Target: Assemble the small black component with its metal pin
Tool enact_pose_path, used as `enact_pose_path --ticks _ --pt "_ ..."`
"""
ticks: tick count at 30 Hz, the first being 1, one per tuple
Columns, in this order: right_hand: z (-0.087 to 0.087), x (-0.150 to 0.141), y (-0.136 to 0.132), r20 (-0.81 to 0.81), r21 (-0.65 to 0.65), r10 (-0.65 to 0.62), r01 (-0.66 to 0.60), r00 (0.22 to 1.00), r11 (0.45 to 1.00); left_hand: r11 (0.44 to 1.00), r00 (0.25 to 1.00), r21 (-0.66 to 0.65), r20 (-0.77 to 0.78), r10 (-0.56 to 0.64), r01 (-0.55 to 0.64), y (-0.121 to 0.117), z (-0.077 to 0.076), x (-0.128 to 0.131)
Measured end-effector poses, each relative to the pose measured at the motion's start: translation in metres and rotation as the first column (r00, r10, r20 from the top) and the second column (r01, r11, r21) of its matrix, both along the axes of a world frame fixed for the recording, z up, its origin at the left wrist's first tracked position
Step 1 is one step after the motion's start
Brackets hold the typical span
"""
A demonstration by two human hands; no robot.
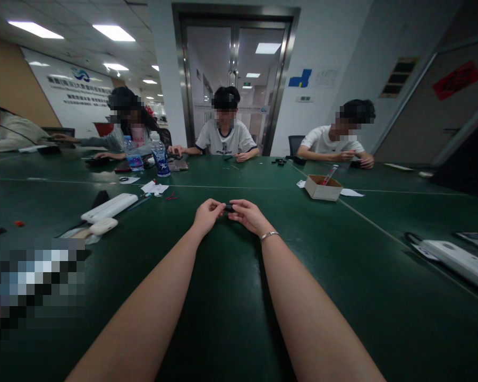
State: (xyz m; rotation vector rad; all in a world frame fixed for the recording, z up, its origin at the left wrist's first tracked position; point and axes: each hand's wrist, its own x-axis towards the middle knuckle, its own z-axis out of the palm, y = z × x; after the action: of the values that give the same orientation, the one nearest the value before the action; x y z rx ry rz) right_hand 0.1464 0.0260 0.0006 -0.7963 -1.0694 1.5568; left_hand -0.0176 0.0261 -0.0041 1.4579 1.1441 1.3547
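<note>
Both my arms reach forward over the green table (223,297). A small dark cylindrical piece (229,208) spans the gap between my fingertips, just above the tabletop. My left hand (207,215) pinches its left end between thumb and fingers. Its right end is gripped by the fingers of my right hand (250,215), which has a silver bracelet (270,235) at the wrist. What exactly the piece is, I cannot make out, since my fingers cover much of it.
White power strips (110,208) lie to the left and right (458,260). An open box (322,188) with a tool in it stands ahead right. Water bottles (160,156), paper scraps (154,188) and red-handled pliers (171,196) are ahead left. Several people sit across the table.
</note>
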Motion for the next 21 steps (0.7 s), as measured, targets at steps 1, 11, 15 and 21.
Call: enact_pose_path --ticks 1,11,15,21 --pt "-0.0003 0.0001 0.0002 0.002 0.003 0.004 -0.004 1.0 1.0 1.0 1.0 -0.002 -0.005 -0.002 0.001 -0.0001 0.0001 -0.0002" --pt "-0.0021 0.0013 0.0022 -0.01 0.011 0.021 -0.021 1.0 1.0 1.0 1.0 0.005 -0.02 -0.006 0.006 0.0003 -0.0012 -0.0022" --pt "-0.0035 0.0018 0.0038 -0.008 0.016 0.025 -0.025 1.0 1.0 1.0 1.0 -0.002 -0.019 -0.003 0.003 0.0016 -0.0024 -0.0025" --pt "-0.0031 0.0013 0.0034 -0.006 0.006 0.023 -0.023 1.0 1.0 1.0 1.0 -0.01 -0.024 -0.001 0.001 -0.0009 0.0009 -0.0012"
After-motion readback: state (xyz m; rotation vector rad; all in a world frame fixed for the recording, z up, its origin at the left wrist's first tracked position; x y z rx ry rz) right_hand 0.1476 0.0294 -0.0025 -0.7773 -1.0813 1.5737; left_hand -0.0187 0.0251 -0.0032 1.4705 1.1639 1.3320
